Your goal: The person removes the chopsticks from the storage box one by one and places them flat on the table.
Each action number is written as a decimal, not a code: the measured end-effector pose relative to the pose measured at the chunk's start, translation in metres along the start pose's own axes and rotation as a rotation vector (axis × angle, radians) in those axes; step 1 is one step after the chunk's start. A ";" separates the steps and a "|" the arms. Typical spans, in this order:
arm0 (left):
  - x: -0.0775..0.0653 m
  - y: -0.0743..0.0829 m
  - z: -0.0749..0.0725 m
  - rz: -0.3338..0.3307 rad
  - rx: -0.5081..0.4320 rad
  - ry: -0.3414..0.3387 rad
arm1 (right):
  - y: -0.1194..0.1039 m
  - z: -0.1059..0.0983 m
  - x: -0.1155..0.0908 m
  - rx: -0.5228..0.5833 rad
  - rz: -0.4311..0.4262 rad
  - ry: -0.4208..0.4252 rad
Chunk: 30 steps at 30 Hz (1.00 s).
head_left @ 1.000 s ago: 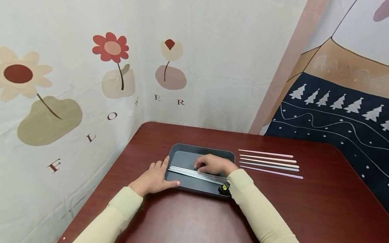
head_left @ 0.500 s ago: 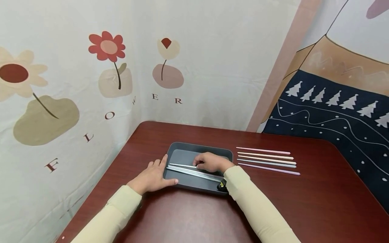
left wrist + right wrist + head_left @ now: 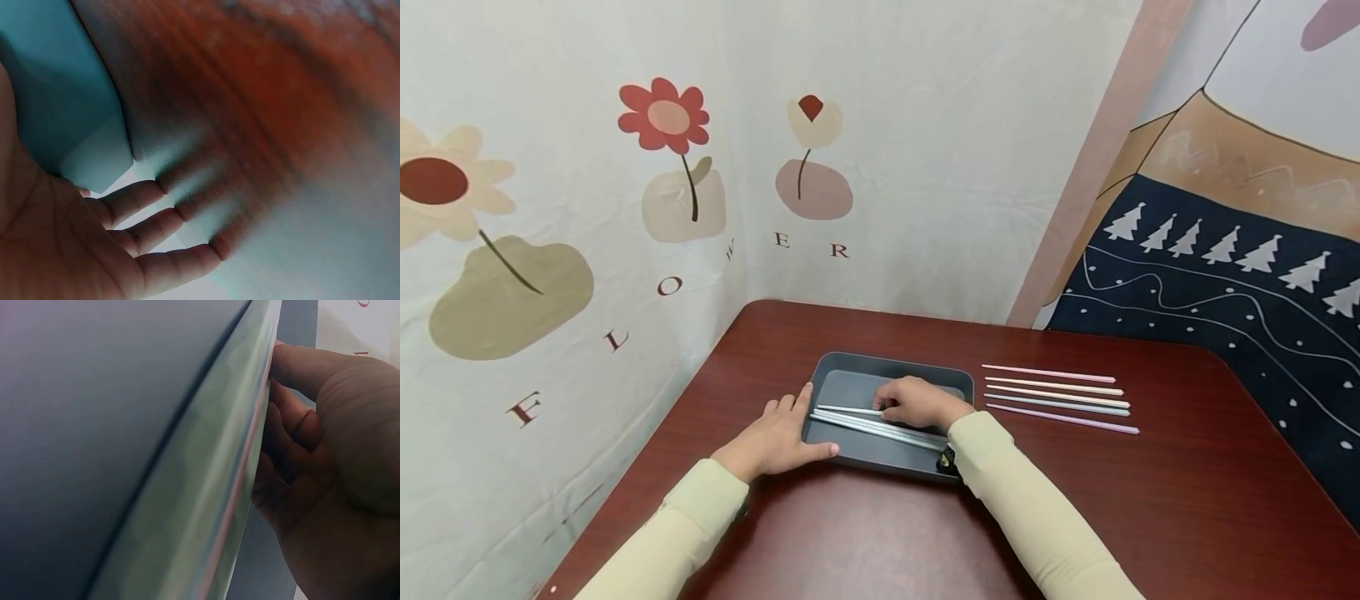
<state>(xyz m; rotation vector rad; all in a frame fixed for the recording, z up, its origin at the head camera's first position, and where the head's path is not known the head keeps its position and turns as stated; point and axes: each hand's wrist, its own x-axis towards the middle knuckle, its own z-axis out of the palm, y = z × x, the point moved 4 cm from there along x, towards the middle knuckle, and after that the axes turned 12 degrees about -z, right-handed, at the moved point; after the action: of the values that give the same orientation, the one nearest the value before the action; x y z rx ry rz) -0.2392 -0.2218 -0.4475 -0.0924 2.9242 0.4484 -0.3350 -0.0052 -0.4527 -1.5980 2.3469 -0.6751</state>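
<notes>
A dark grey rectangular tray [image 3: 857, 465] lies on the table, with several pale chopsticks [image 3: 868, 425] lying lengthwise inside. My left hand [image 3: 771, 440] rests at the tray's left end, fingers spread along the rim and thumb over the front corner; the left wrist view shows those fingers [image 3: 178, 267] straight. Over the tray, my right hand [image 3: 919, 403] has curled fingers and pinches one pale chopstick [image 3: 844, 409], whose thin end points left, slightly apart from the others. In the right wrist view, thumb and fingers meet at the edge of the blurred chopsticks [image 3: 206, 469]; the pinched one's thick end is hidden.
Right of the tray, several pastel chopsticks [image 3: 1056, 388] lie side by side on the reddish-brown table [image 3: 1210, 492]. A small black and yellow object [image 3: 947, 461] shows by the right wrist. Printed cloth [image 3: 925, 167] hangs behind the table.
My right hand has lowered slightly to the left and taken hold of one chopstick, which now lies apart from the bunch. The left hand stays on the tray. The head view has shifted slightly.
</notes>
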 end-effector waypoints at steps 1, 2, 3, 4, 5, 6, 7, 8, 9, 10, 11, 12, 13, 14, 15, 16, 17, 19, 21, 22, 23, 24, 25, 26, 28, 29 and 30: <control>0.000 0.000 0.000 -0.001 0.000 0.000 | -0.001 0.000 0.000 0.005 -0.001 0.002; 0.000 0.000 0.000 -0.002 -0.002 -0.001 | -0.001 0.000 0.000 0.011 -0.003 0.002; -0.001 -0.001 0.000 0.000 -0.002 -0.001 | -0.002 -0.001 0.000 0.019 -0.004 0.002; -0.001 -0.001 0.000 -0.002 0.000 -0.002 | -0.003 -0.001 0.000 0.028 -0.007 0.003; -0.001 -0.001 0.000 -0.001 0.002 -0.003 | -0.003 -0.001 0.000 0.033 -0.011 0.005; -0.001 -0.001 0.000 -0.001 0.005 -0.004 | -0.003 -0.001 -0.001 0.040 -0.008 0.009; -0.001 0.000 0.000 0.006 0.003 0.000 | -0.003 -0.002 -0.001 0.045 -0.008 0.015; -0.001 0.000 0.000 0.011 0.006 0.002 | -0.003 -0.004 -0.001 0.051 -0.006 0.021; -0.001 0.000 -0.001 0.015 0.006 0.004 | -0.003 -0.005 -0.001 0.055 -0.003 0.029; -0.001 0.000 -0.001 0.015 0.005 0.005 | -0.002 -0.006 -0.002 0.059 0.000 0.037; -0.001 0.000 -0.002 0.016 0.005 0.006 | -0.002 -0.008 -0.002 0.064 0.006 0.046; -0.001 0.000 -0.002 0.016 0.003 0.008 | -0.002 -0.010 -0.003 0.071 0.012 0.054; -0.001 0.000 -0.002 0.017 0.000 0.011 | -0.002 -0.011 -0.003 0.081 0.018 0.059; -0.001 0.000 -0.002 0.016 0.001 0.011 | -0.002 -0.012 -0.004 0.093 0.026 0.064; -0.001 0.000 -0.002 0.020 0.000 0.012 | -0.002 -0.014 -0.005 0.101 0.032 0.068; -0.001 0.000 -0.001 0.022 0.002 0.013 | -0.002 -0.014 -0.006 0.113 0.038 0.073; -0.001 0.000 -0.001 0.023 0.002 0.014 | -0.002 -0.015 -0.007 0.125 0.047 0.077; -0.001 0.000 0.000 0.025 0.002 0.015 | -0.002 -0.016 -0.008 0.147 0.060 0.081; -0.002 0.000 0.002 0.019 0.002 0.012 | -0.004 -0.018 -0.010 0.161 0.067 0.082; -0.002 0.000 0.002 0.012 0.000 0.009 | -0.005 -0.019 -0.010 0.172 0.069 0.083; -0.002 -0.001 0.003 0.009 -0.004 0.008 | -0.007 -0.022 -0.010 0.178 0.069 0.082; -0.002 -0.001 0.003 0.010 -0.004 0.010 | -0.008 -0.024 -0.011 0.179 0.066 0.084; -0.002 -0.001 0.003 0.010 -0.002 0.013 | -0.010 -0.027 -0.011 0.184 0.062 0.087; -0.002 -0.001 0.003 0.012 0.001 0.017 | -0.011 -0.029 -0.011 0.187 0.059 0.091; -0.001 -0.001 0.002 0.021 0.006 0.025 | -0.013 -0.035 -0.012 0.194 0.049 0.102; -0.001 -0.001 0.002 0.025 0.007 0.030 | -0.014 -0.037 -0.013 0.195 0.043 0.107; -0.001 -0.001 0.002 0.027 0.011 0.032 | -0.014 -0.040 -0.014 0.196 0.040 0.113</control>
<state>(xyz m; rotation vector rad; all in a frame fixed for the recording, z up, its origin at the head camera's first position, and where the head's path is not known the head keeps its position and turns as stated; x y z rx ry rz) -0.2375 -0.2221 -0.4490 -0.0590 2.9624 0.4383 -0.3348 0.0131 -0.4121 -1.4609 2.2999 -0.9765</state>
